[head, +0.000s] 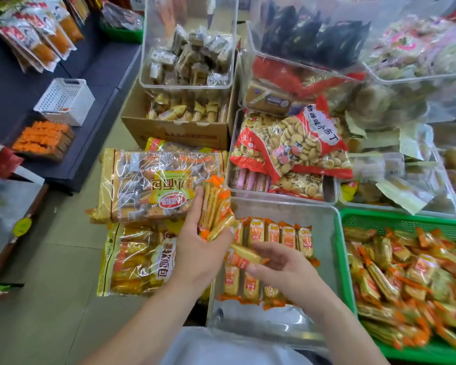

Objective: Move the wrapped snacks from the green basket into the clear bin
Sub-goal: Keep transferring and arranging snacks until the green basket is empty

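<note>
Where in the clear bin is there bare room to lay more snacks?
Bare floor shows in the clear bin along its near wall, below the two snack rows, and in a strip on its right side beside the green basket. Crowded: its far left, under the left hand and right hand holding snacks.

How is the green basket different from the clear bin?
The green basket has slotted, solid-coloured walls; the clear bin is see-through and smooth. The basket's wrapped snacks lie in a jumbled heap, while the bin's lie in tidy rows. The basket looks nearly full; the bin has bare floor showing. Both hold the same orange-and-gold snacks.
</note>
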